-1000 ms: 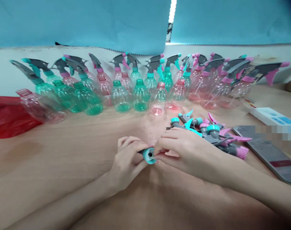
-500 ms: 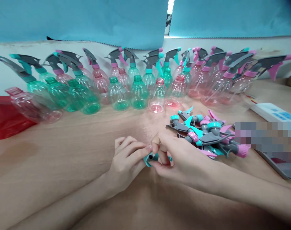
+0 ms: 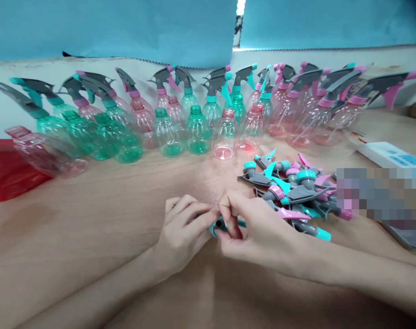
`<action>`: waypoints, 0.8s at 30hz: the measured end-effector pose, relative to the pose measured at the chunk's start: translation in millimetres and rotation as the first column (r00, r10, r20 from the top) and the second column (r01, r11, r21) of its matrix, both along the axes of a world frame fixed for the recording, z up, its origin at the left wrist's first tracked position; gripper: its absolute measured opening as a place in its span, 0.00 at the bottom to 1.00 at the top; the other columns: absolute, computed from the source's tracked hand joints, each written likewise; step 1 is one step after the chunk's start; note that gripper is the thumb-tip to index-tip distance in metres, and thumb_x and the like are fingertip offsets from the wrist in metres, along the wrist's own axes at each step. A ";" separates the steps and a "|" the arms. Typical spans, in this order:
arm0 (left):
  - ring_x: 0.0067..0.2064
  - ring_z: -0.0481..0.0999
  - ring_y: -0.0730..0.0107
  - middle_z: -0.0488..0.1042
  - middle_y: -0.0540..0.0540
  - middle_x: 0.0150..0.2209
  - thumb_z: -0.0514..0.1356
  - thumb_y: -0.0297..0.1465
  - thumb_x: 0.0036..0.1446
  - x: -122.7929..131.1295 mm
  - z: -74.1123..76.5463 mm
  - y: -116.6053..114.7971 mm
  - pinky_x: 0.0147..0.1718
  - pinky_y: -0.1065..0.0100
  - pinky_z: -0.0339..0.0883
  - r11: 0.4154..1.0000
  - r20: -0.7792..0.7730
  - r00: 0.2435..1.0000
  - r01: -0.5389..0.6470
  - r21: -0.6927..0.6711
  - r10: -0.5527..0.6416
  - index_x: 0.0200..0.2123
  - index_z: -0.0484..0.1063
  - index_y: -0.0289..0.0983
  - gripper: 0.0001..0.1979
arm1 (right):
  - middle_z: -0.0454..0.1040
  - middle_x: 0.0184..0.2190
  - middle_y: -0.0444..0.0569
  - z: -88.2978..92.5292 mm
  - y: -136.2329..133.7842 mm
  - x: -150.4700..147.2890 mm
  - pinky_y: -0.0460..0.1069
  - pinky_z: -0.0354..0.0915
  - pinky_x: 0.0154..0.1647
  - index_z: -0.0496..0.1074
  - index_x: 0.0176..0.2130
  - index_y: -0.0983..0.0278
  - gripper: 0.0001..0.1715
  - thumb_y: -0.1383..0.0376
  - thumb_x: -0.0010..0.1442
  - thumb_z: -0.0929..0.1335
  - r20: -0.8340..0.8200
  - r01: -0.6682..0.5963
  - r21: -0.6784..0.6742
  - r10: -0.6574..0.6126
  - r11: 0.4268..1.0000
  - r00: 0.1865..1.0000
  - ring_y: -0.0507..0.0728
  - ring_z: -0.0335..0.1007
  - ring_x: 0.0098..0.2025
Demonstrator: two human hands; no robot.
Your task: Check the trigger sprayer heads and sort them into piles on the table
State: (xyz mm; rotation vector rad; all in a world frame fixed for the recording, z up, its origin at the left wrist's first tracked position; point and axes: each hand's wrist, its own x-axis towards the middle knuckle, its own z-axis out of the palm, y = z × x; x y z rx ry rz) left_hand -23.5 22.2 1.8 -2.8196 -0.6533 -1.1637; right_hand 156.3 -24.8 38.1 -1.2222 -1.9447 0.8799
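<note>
My two hands meet low over the wooden table (image 3: 108, 201), near its middle. A teal-capped spray trigger head (image 3: 218, 225) lies between them. My left hand (image 3: 182, 230) curls its fingers round the cap end. My right hand (image 3: 259, 230) pinches the same piece from the right, fingertips pressed on it. Most of the trigger head is hidden by the fingers. Just right of my right hand lies a pile of loose grey trigger heads (image 3: 293, 189) with teal and pink collars.
Several green and pink plastic spray bottles (image 3: 197, 132) stand in a row along the back wall, some with triggers fitted, some bare-necked. A red plastic bag (image 3: 5, 171) lies at the far left. A white box (image 3: 387, 155) and a dark flat object (image 3: 411, 237) sit at the right.
The teal cap has turned from facing me to partly hidden under my right fingers. My right thumb and fingers have shifted over the piece. The view has dipped slightly.
</note>
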 end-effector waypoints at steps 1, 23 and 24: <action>0.33 0.67 0.67 0.76 0.49 0.32 0.55 0.26 0.62 0.1 0.3 0.0 0.32 0.63 0.53 1.000 -0.003 1.000 0.001 -0.001 -0.001 0.39 0.66 0.39 0.03 | 0.61 0.19 0.33 -0.1 0.6 0.2 0.43 0.54 0.23 0.53 0.28 0.60 0.15 0.74 0.45 0.64 0.002 0.000 0.002 0.000 1.000 1.000 0.46 0.58 0.21; 0.31 0.66 0.68 0.74 0.48 0.30 0.53 0.26 0.62 5.8 0.5 -0.5 0.30 0.64 0.51 1.000 0.045 0.999 -0.003 0.011 0.002 0.33 0.66 0.37 0.05 | 0.55 0.19 0.35 -1.7 -4.9 -7.3 0.45 0.44 0.21 0.52 0.28 0.60 0.14 0.74 0.43 0.62 0.197 0.048 0.362 -0.127 0.931 0.972 0.47 0.48 0.20; 0.31 0.66 0.68 0.74 0.48 0.29 0.52 0.25 0.62 6.1 0.4 -0.9 0.30 0.64 0.51 1.000 0.046 0.999 -0.009 0.012 0.009 0.33 0.66 0.37 0.05 | 0.55 0.19 0.35 -1.6 -5.0 -7.8 0.46 0.44 0.21 0.51 0.28 0.60 0.13 0.73 0.44 0.62 0.212 0.064 0.366 -0.150 0.929 0.966 0.47 0.48 0.19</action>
